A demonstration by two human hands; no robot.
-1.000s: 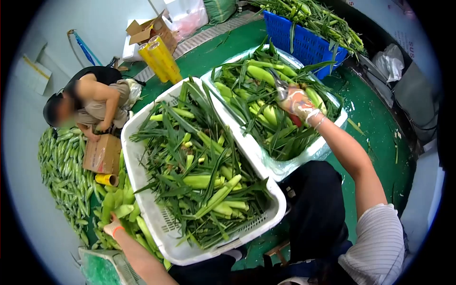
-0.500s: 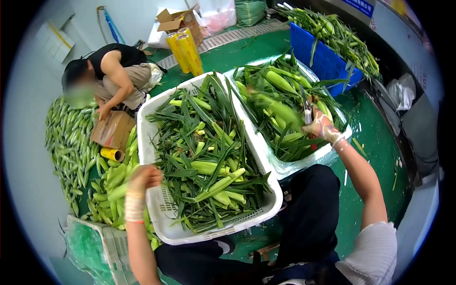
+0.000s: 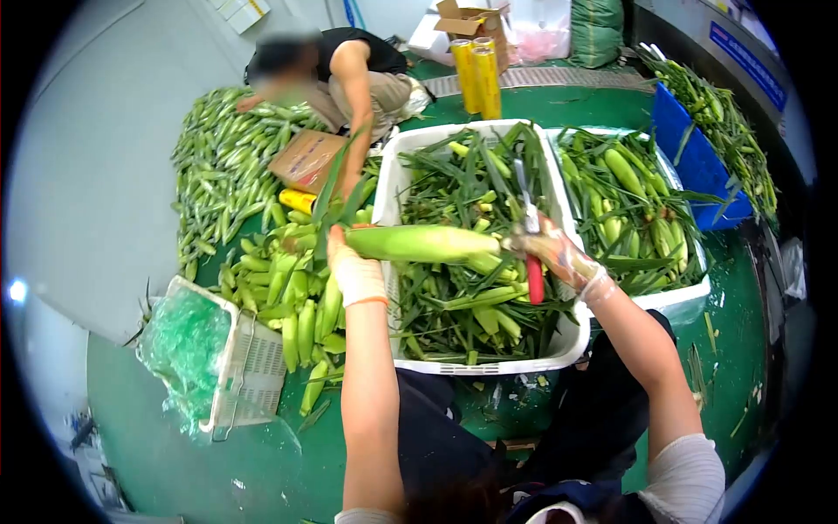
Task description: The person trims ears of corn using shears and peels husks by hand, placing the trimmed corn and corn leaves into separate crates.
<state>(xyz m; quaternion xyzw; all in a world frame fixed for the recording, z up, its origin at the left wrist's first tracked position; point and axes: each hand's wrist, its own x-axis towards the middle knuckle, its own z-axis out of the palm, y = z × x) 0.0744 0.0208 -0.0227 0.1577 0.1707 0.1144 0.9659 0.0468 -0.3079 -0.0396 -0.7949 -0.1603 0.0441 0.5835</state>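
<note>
An ear of corn (image 3: 423, 244) in green husk lies level above the white crate (image 3: 572, 348) full of cut husks and leaves. My left hand (image 3: 356, 269) is closed on its leafy end at the left. At the stem end, my gloved right hand (image 3: 563, 255) is closed on a cutting tool (image 3: 534, 278) with a red handle, its metal blade pointing up. The tool is beside the stem; whether they touch is unclear. A second lined crate (image 3: 696, 293) holds more unpeeled corn on the right.
A person (image 3: 353, 74) crouches at the back left, one arm reaching near a carton (image 3: 307, 161). Trimmed corn (image 3: 297, 284) is piled left of the white crate. A blue basket (image 3: 698, 162), yellow film rolls (image 3: 476, 80) and a crate with green plastic (image 3: 253, 358) stand around.
The view has swung left. My left hand has come up from the corn pile and now holds an ear over the white crate. My right hand has moved with the tool from the lined crate to its stem.
</note>
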